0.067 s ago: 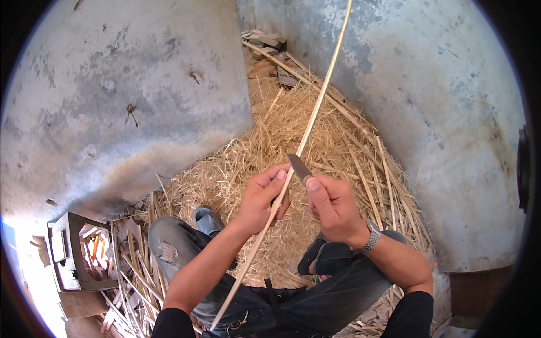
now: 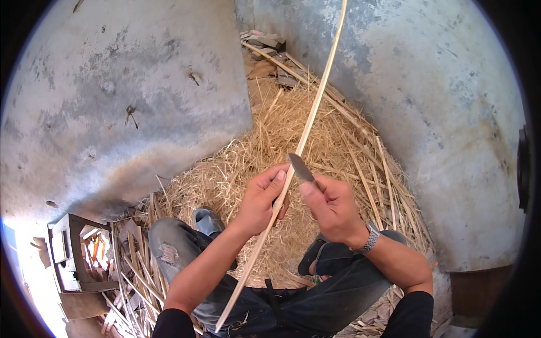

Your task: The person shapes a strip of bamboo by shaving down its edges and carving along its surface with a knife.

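A long, pale strip of wood or bamboo (image 2: 309,125) runs slantwise from the top of the view down to my lap. My left hand (image 2: 264,200) is closed around its middle, with the thumb lying along the upper side. In my right hand (image 2: 332,205), which has a metal watch on its wrist, is a knife (image 2: 302,168) with a short, broad, dark blade. The blade's tip end lies against the strip just beyond my left thumb. Its handle is hidden in my fist.
Thin shavings (image 2: 225,169) cover the ground ahead. Long strips (image 2: 360,163) lie along the right-hand wall (image 2: 451,124). At left, a wooden frame (image 2: 70,253) stands beside a heap of split sticks (image 2: 138,270). Bricks (image 2: 267,40) sit in the far corner. A grey wall panel (image 2: 141,73) rises at left.
The strip's lower end has shifted slightly right and its upper end slightly left. My right thumb and the knife have moved a little; both hands keep their grip.
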